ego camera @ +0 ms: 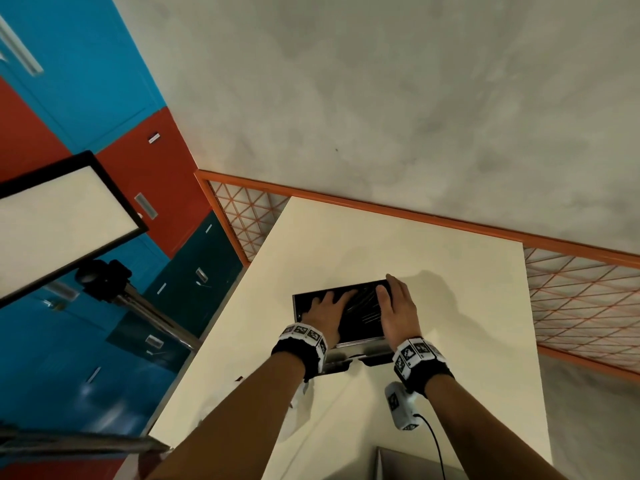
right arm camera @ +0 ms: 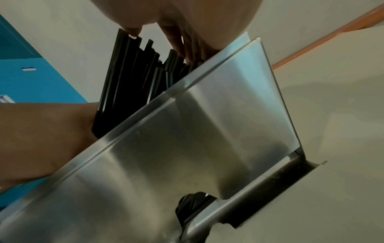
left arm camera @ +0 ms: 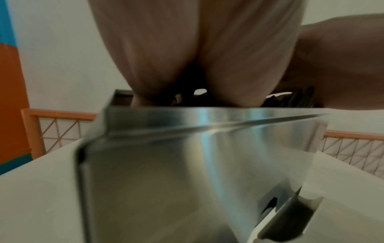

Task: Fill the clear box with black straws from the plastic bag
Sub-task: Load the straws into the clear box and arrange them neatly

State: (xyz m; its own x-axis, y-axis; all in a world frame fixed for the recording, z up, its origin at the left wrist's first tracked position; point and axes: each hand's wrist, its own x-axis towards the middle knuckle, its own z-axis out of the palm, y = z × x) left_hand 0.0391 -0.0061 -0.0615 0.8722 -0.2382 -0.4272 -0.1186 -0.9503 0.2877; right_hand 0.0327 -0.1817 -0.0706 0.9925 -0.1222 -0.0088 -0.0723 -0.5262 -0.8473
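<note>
The clear box stands on the white table, packed with black straws. My left hand lies flat on the straws with its fingers spread. My right hand rests along the box's right end, fingers straight and reaching the far corner. In the right wrist view its fingertips touch the uneven ends of the straws above the shiny front wall. In the left wrist view my palm sits on the box rim, with straws behind it.
An orange rail with wire mesh runs along the table's far and right sides. A light panel on a tripod stands to the left, in front of blue and red cabinets. A grey box edge shows at the bottom.
</note>
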